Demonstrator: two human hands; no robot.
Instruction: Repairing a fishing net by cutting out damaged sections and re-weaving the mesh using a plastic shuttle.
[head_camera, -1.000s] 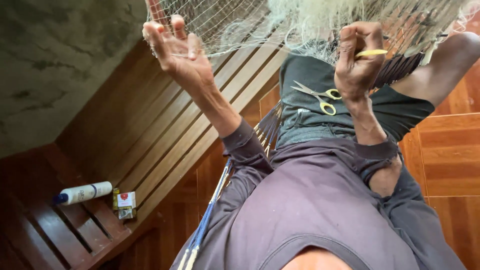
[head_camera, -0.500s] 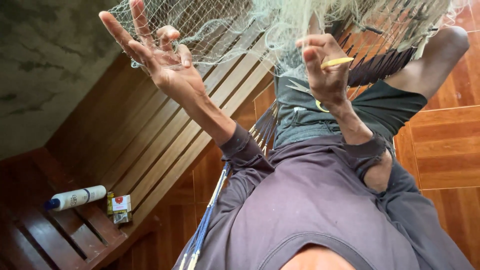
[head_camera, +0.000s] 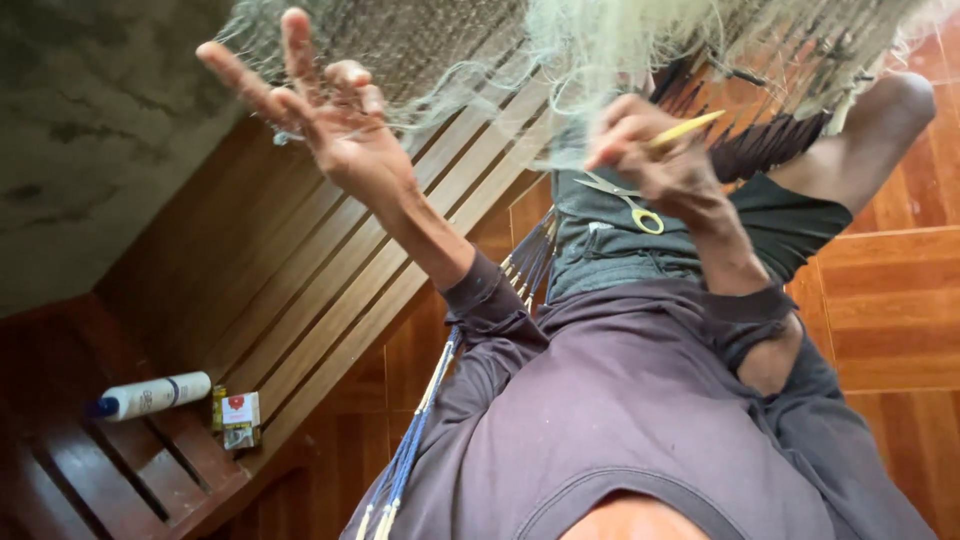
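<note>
A pale green fishing net hangs across the top of the view. My left hand is raised at upper left, fingers spread, with net strands hooked over them. My right hand is at upper centre, pinching a thin yellow netting needle that points up to the right. Small scissors with yellow handles lie on my lap just below that hand. I sit in a purple long-sleeved top and dark shorts, with my bare knee at the right.
A slatted wooden bench runs along my left side. On its lower end lie a white spray bottle with a blue cap and a small packet. Blue and white cords hang beside my arm. A wooden floor lies at right.
My left hand has swung left and lower with the net strands. My right hand has dropped and tilted, so the yellow needle now points up right. The scissors show again below it.
</note>
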